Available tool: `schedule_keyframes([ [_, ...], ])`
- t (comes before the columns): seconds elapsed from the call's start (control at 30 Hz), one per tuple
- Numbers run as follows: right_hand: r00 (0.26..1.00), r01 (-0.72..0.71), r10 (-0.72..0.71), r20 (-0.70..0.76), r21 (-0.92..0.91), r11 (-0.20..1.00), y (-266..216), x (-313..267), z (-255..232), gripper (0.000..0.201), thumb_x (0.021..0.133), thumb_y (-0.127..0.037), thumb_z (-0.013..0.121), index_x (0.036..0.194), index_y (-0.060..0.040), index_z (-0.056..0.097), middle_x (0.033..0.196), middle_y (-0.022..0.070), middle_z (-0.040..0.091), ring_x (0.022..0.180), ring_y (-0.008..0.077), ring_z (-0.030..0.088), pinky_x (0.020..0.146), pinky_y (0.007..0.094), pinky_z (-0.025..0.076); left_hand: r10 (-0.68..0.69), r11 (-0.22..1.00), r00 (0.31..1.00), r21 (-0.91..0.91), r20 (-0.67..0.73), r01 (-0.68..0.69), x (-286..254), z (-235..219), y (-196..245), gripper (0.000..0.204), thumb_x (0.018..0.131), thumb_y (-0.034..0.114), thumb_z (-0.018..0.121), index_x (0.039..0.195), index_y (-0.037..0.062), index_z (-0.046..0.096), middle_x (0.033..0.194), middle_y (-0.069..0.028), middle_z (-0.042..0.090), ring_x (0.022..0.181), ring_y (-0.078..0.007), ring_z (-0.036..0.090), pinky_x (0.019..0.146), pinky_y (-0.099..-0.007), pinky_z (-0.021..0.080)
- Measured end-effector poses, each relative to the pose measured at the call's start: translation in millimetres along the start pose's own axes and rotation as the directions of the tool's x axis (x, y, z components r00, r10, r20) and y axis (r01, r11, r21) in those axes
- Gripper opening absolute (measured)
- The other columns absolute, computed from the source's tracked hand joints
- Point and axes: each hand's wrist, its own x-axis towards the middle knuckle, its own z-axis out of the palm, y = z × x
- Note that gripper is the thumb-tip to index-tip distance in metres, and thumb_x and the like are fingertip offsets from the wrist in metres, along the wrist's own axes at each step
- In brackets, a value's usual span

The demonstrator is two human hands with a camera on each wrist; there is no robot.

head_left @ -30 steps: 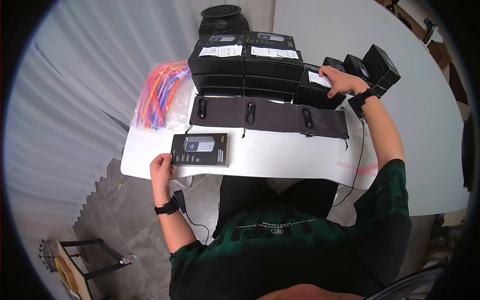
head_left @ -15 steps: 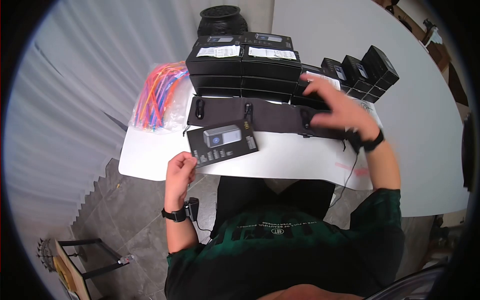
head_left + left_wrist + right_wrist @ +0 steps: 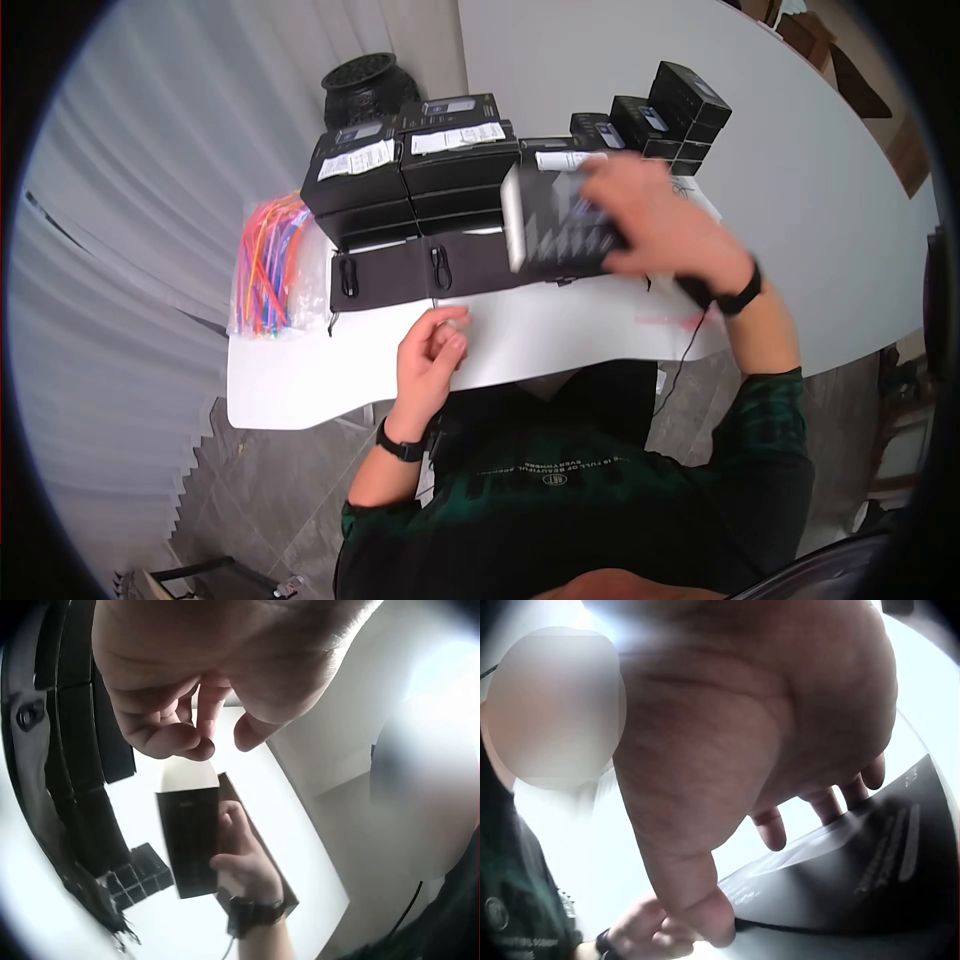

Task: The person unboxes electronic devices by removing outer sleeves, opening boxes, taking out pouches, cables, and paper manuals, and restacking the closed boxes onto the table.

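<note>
Head view: right hand (image 3: pixel 655 225) grips a black box (image 3: pixel 555 232) above the tabletop (image 3: pixel 560 325); left hand (image 3: pixel 430 355), loosely curled, empty, at the near edge.

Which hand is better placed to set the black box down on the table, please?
Right. The right hand already grips the black box, lifted above the grey cloth. The left hand rests with loosely curled fingers at the table edge, holding nothing.
</note>
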Motion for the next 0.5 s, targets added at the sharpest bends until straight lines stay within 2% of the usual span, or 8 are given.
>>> schedule_keyframes([
  [0.07, 0.979, -0.175, 0.158, -0.125, -0.134, 0.975, 68, 3, -16, 0.068, 0.062, -0.014, 0.077, 0.125, -0.0099, 0.054, 0.134, 0.0145, 0.056, 0.125, 0.0384, 0.053, 0.100, 0.0499, 0.041, -0.030, 0.997, 0.999, 0.065, -0.010, 0.031, -8, -23, -15, 0.020, 0.101, 0.012, 0.065, 0.116, -0.0009, 0.066, 0.088, -0.0008, 0.065, 0.076, -0.0076, 0.055, 0.064, -0.0233, 0.044],
  [0.13, 0.926, -0.364, 0.358, -0.124, -0.033, 0.931, 133, 21, -24, 0.069, 0.062, -0.011, 0.075, 0.126, -0.0107, 0.052, 0.131, 0.0141, 0.057, 0.123, 0.0392, 0.054, 0.097, 0.0486, 0.044, -0.095, 0.947, 0.994, 0.303, -0.044, 0.104, -19, -43, -39, 0.013, 0.098, 0.011, 0.067, 0.106, 0.0001, 0.069, 0.077, 0.0040, 0.059, 0.071, -0.0043, 0.051, 0.063, -0.0215, 0.041],
  [0.2, 0.877, -0.480, 0.477, 0.049, 0.084, 0.874, 174, 52, -19, 0.070, 0.062, -0.010, 0.075, 0.125, -0.0111, 0.046, 0.120, 0.0183, 0.057, 0.114, 0.0397, 0.055, 0.095, 0.0423, 0.046, -0.108, 0.857, 0.992, 0.500, -0.059, 0.123, -30, -58, -55, 0.013, 0.096, 0.013, 0.071, 0.095, 0.0002, 0.070, 0.071, 0.0039, 0.057, 0.066, -0.0056, 0.049, 0.060, -0.0237, 0.040],
  [0.23, 0.901, -0.433, 0.429, 0.067, 0.062, 0.899, 195, 63, 0, 0.070, 0.061, -0.010, 0.075, 0.125, -0.0103, 0.046, 0.119, 0.0177, 0.058, 0.112, 0.0396, 0.056, 0.093, 0.0429, 0.047, -0.060, 0.822, 0.996, 0.563, -0.073, 0.090, -33, -61, -59, 0.014, 0.094, 0.014, 0.073, 0.091, 0.0006, 0.070, 0.067, 0.0031, 0.055, 0.062, -0.0061, 0.046, 0.057, -0.0247, 0.039],
  [0.27, 0.890, -0.435, 0.414, 0.193, 0.082, 0.897, 218, 80, 19, 0.071, 0.061, -0.012, 0.077, 0.126, -0.0115, 0.047, 0.119, 0.0172, 0.058, 0.113, 0.0382, 0.057, 0.093, 0.0446, 0.048, -0.083, 0.837, 0.991, 0.532, -0.100, 0.124, -39, -68, -70, 0.013, 0.095, 0.013, 0.072, 0.090, 0.0006, 0.070, 0.068, 0.0019, 0.056, 0.063, -0.0065, 0.047, 0.058, -0.0242, 0.040],
  [0.33, 0.819, -0.498, 0.463, 0.339, 0.018, 0.867, 211, 107, 35, 0.076, 0.059, -0.012, 0.079, 0.128, -0.0127, 0.048, 0.120, 0.0172, 0.059, 0.115, 0.0379, 0.056, 0.093, 0.0468, 0.048, 0.020, 0.826, 0.990, 0.560, -0.140, 0.062, -45, -85, -89, 0.014, 0.096, 0.012, 0.070, 0.089, 0.0004, 0.069, 0.069, 0.0006, 0.058, 0.064, -0.0070, 0.049, 0.059, -0.0244, 0.041],
  [0.47, 0.814, -0.469, 0.421, 0.400, 0.023, 0.883, 241, 143, 89, 0.082, 0.059, -0.018, 0.084, 0.133, -0.0148, 0.050, 0.128, 0.0162, 0.061, 0.116, 0.0393, 0.060, 0.092, 0.0499, 0.050, -0.009, 0.943, 0.983, 0.324, -0.181, 0.068, -45, -92, -95, 0.015, 0.098, 0.011, 0.065, 0.089, -0.0005, 0.069, 0.079, -0.0003, 0.067, 0.072, -0.0079, 0.056, 0.066, -0.0247, 0.046],
  [0.5, 0.782, -0.498, 0.406, 0.473, 0.082, 0.864, 243, 149, 99, 0.083, 0.059, -0.018, 0.084, 0.134, -0.0151, 0.049, 0.128, 0.0158, 0.062, 0.116, 0.0388, 0.060, 0.091, 0.0499, 0.050, -0.018, 0.939, 0.985, 0.336, -0.172, 0.076, -44, -94, -95, 0.015, 0.099, 0.011, 0.065, 0.090, -0.0005, 0.069, 0.081, -0.0008, 0.068, 0.073, -0.0077, 0.056, 0.068, -0.0243, 0.046],
])
